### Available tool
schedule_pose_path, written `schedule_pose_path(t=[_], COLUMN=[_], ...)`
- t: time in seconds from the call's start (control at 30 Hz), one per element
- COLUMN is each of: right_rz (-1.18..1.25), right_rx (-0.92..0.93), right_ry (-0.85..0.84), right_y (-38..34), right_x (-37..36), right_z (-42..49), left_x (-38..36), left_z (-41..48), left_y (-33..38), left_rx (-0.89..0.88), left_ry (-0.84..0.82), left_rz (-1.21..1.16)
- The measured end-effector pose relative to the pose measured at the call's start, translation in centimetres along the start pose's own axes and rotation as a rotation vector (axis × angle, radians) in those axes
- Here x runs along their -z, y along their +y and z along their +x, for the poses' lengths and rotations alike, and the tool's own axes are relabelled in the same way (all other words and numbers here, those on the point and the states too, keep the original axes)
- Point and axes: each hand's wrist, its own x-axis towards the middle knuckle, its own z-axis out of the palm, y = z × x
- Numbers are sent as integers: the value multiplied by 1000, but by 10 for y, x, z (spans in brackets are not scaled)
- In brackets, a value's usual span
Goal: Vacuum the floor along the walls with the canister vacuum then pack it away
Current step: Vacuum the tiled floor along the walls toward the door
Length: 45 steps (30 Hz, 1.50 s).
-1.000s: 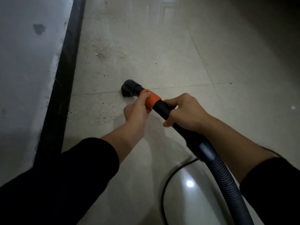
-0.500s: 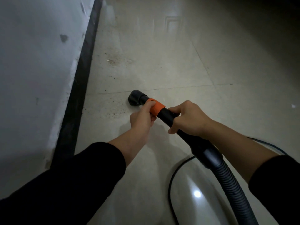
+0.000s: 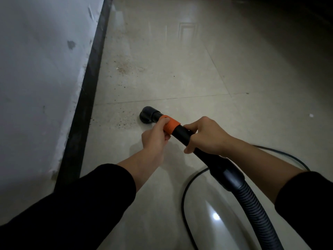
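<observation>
Pale glossy tiled floor (image 3: 180, 78), filling most of the view, with dark grout lines crossing near the middle and a bright light reflection (image 3: 216, 216) low at the right. Grey plastered wall (image 3: 39, 87) at the left, chipped along its lower edge. Black baseboard (image 3: 84, 109) running from near left to far centre between wall and floor. Two black sleeves, left sleeve (image 3: 72, 204) and right sleeve (image 3: 306, 204), entering from the near edge, with bare forearms reaching forward.

Corrugated vacuum hose (image 3: 257, 213), rising from the near right edge into a smooth dark cuff (image 3: 227, 174). Black power cord (image 3: 185, 195), lying on the floor in a curve under the hose and emerging again at the right behind the right forearm. Rigid black tube (image 3: 182, 133), extending from the cuff up and leftward, tilted down toward the floor.

Right hand (image 3: 207, 136), clenched around the rigid black tube just behind the collar. Left hand (image 3: 155, 139), grasping the orange collar (image 3: 172, 126), thumb on top and fingers curled beneath. Round black nozzle (image 3: 148, 114) at the tube's far end, on or just above the floor, near but apart from the baseboard.

Scattered grit (image 3: 124, 121) just left of the nozzle; a denser dirt patch (image 3: 124, 67) farther along the baseboard. Small white speck (image 3: 311, 115) at the far right.
</observation>
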Motion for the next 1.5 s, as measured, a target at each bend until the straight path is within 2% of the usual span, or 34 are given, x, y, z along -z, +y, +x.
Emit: schedule_pose_path(t=[0.27, 0.7, 1.17, 1.5], right_rz=[-4, -12, 22, 26], right_rx=[50, 73, 114, 143], right_ry=[-33, -85, -131, -162], right_y=[-14, -27, -50, -62], right_x=[-13, -26, -50, -65], right_z=[2, 2, 12, 19], left_x=[26, 48, 75, 93], left_z=[1, -1, 1, 5], left_y=[4, 7, 17, 21], left_rx=[-64, -38, -51, -62], left_ry=[22, 101, 230, 264], left_rz=[60, 52, -14, -57])
